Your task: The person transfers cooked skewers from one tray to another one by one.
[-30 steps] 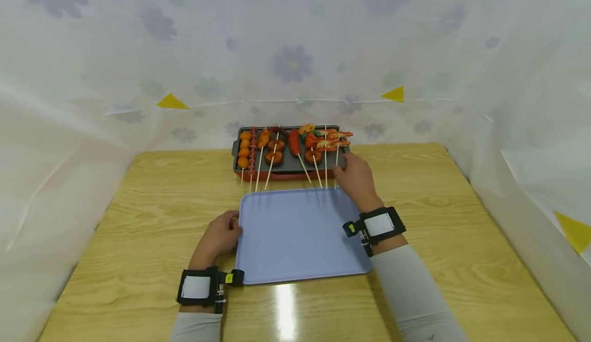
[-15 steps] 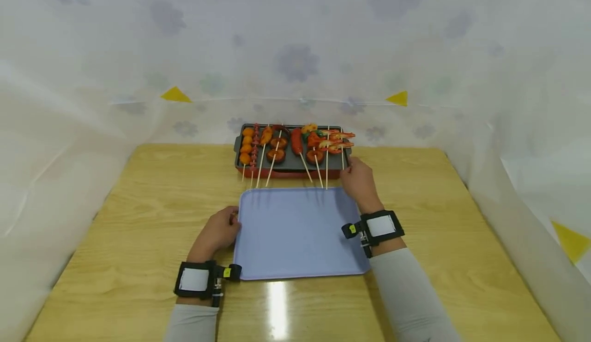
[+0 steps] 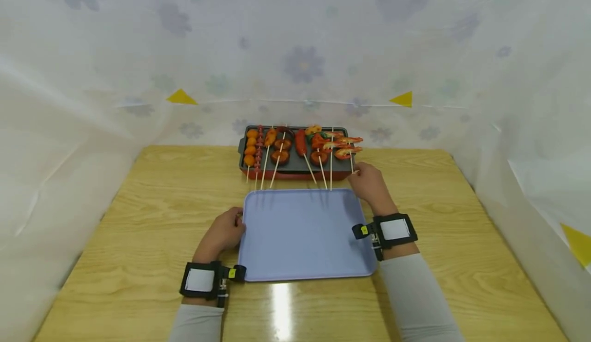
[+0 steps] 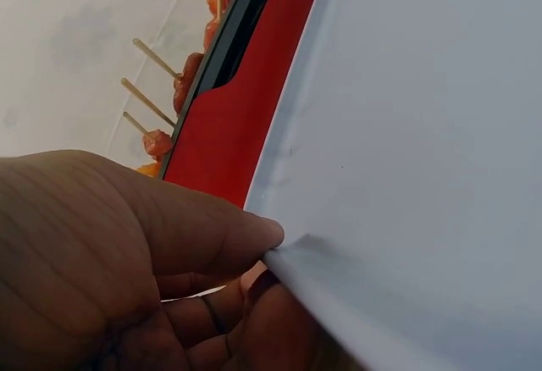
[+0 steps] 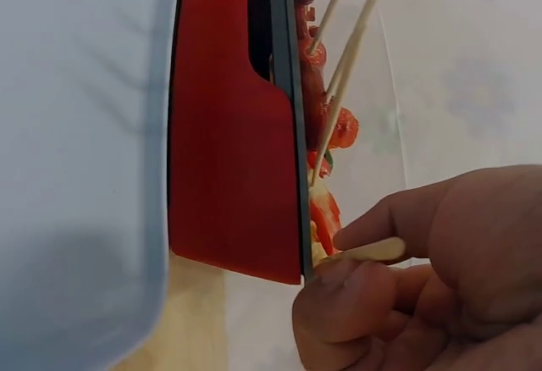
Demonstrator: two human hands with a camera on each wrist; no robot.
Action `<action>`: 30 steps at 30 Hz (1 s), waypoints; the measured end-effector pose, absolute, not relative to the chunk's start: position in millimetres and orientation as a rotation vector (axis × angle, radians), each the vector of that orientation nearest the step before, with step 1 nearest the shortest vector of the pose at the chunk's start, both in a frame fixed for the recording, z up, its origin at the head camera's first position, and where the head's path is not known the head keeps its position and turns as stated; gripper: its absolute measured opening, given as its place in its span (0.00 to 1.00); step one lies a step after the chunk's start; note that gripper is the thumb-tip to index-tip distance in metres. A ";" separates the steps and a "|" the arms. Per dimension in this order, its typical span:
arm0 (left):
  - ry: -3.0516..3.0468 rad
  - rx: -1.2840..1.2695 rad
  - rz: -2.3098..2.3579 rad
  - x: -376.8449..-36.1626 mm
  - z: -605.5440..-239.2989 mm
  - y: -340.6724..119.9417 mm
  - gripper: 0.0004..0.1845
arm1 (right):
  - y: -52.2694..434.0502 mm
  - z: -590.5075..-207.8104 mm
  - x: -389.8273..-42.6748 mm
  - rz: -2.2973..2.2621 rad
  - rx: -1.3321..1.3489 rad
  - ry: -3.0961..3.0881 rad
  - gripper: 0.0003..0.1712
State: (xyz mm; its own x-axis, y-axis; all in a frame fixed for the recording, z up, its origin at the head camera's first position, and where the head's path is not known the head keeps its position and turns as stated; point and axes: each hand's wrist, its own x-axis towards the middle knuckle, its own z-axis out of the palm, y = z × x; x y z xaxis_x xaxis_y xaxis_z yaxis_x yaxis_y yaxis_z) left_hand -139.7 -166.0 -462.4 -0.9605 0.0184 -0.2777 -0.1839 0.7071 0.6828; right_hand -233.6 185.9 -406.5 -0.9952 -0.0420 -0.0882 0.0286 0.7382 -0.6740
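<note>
A lavender tray (image 3: 304, 239) lies on the wooden table in front of a red grill (image 3: 295, 174) with a dark plate that carries several food skewers. My right hand (image 3: 354, 170) pinches the bare stick of the shrimp skewer (image 3: 347, 151) at the grill's right end. In the right wrist view the thumb and fingers of the right hand (image 5: 339, 257) hold that stick (image 5: 366, 251) beside the grill's red corner (image 5: 224, 151). My left hand (image 3: 237, 224) grips the tray's left edge. In the left wrist view its thumb (image 4: 267, 244) lies on the tray's rim (image 4: 292, 261) with the fingers curled underneath.
Other skewers (image 3: 277, 152) with orange balls, sausage and round slices lie side by side on the grill, their sticks pointing over the tray's far edge. A sheer flowered curtain (image 3: 295, 65) closes in the table on three sides. Bare tabletop (image 3: 461, 214) lies to the right.
My right hand has moved a little to the right along the grill's front and now holds the shrimp skewer's stick; the shrimp have shifted slightly right. The left hand stays on the tray edge.
</note>
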 end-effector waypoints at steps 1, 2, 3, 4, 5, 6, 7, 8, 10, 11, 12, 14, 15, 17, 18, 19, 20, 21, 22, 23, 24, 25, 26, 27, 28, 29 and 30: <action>2.653 -0.131 1.101 -139.6 -462.8 -165.9 0.26 | 186.9 -405.5 -232.7 -1.106 -0.003 2.812 0.26; 2.651 -0.130 1.106 -139.5 -462.6 -165.5 0.26 | 188.0 -404.5 -231.8 -1.110 0.008 2.785 0.26; 2.654 -0.123 1.109 -139.6 -462.1 -165.0 0.26 | 189.1 -403.8 -230.9 -1.116 0.027 2.757 0.27; 2.656 -0.118 1.115 -139.8 -461.7 -164.5 0.25 | 190.0 -403.2 -230.0 -1.117 0.043 2.734 0.28; 2.654 -0.115 1.121 -140.1 -461.4 -164.1 0.25 | 190.9 -403.0 -229.3 -1.115 0.058 2.716 0.28; 2.656 -0.111 1.124 -140.4 -461.2 -163.7 0.25 | 191.4 -402.6 -228.3 -1.112 0.068 2.698 0.29; 2.659 -0.107 1.126 -140.8 -461.1 -163.4 0.25 | 191.9 -402.4 -227.3 -1.110 0.074 2.684 0.28; 2.658 -0.107 1.128 -141.0 -461.1 -163.1 0.25 | 192.3 -402.6 -226.7 -1.099 0.074 2.676 0.28; 2.659 -0.122 1.119 -141.1 -461.6 -163.1 0.25 | 192.6 -403.4 -225.6 -1.071 0.059 2.669 0.27; 2.659 -0.130 1.115 -141.0 -461.7 -163.2 0.25 | 192.8 -404.1 -225.5 -1.056 0.047 2.669 0.26; 2.661 -0.136 1.111 -140.8 -461.8 -163.3 0.25 | 192.7 -404.5 -225.0 -1.043 0.031 2.669 0.26; 2.659 -0.144 1.111 -140.1 -461.4 -163.5 0.25 | 192.8 -406.2 -224.9 -1.022 0.010 2.675 0.25; 2.658 -0.146 1.111 -139.7 -461.5 -163.9 0.25 | 192.6 -406.8 -224.5 -1.014 0.004 2.681 0.24; 2.656 -0.144 1.114 -139.6 -461.7 -164.1 0.26 | 193.0 -408.1 -223.6 -1.010 0.001 2.691 0.23; 2.655 -0.145 1.114 -139.8 -462.2 -164.4 0.26 | 193.0 -408.8 -222.9 -1.010 0.005 2.695 0.23; 2.653 -0.145 1.116 -139.8 -462.6 -164.7 0.26 | 193.1 -409.6 -222.3 -1.009 0.009 2.701 0.23; 2.651 -0.148 1.116 -140.1 -463.0 -164.9 0.26 | 193.3 -410.5 -221.6 -1.008 0.013 2.708 0.23; 2.652 -0.145 1.116 -140.0 -463.0 -164.8 0.26 | 193.5 -411.5 -220.6 -1.008 0.019 2.715 0.23; 2.652 -0.142 1.115 -139.9 -462.7 -164.4 0.26 | 193.8 -412.6 -219.6 -1.008 0.019 2.725 0.23; 2.656 -0.138 1.111 -140.1 -462.8 -164.2 0.26 | 194.1 -414.1 -218.8 -0.997 0.009 2.747 0.23; 2.656 -0.137 1.110 -140.2 -462.8 -164.0 0.26 | 194.4 -415.3 -217.7 -0.997 -0.005 2.766 0.23; 2.657 -0.136 1.109 -140.1 -462.3 -163.7 0.25 | 194.6 -416.3 -216.4 -0.995 -0.024 2.788 0.23; 2.659 -0.131 1.108 -140.0 -462.1 -163.5 0.25 | 194.8 -417.6 -215.1 -0.991 -0.046 2.808 0.22; 2.659 -0.131 1.109 -140.0 -462.0 -163.4 0.25 | 195.0 -418.9 -213.9 -0.985 -0.068 2.833 0.22; 2.658 -0.131 1.108 -140.2 -462.2 -163.7 0.26 | 195.0 -420.0 -212.6 -0.978 -0.089 2.857 0.21; 2.658 -0.134 1.109 -140.2 -462.3 -164.0 0.26 | 195.1 -421.2 -211.5 -0.971 -0.107 2.879 0.20; 2.656 -0.135 1.111 -140.1 -462.3 -164.5 0.26 | 195.2 -422.0 -210.0 -0.973 -0.116 2.893 0.19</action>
State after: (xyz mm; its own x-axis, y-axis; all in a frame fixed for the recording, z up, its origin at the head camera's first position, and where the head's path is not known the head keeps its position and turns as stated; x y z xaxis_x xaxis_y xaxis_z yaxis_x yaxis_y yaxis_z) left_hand -140.1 -164.5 -462.3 -0.9623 0.0137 -0.2716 -0.1837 0.7036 0.6864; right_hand -210.0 195.2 -422.0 -0.9933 -0.0996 -0.0584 -0.0441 0.7943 -0.6059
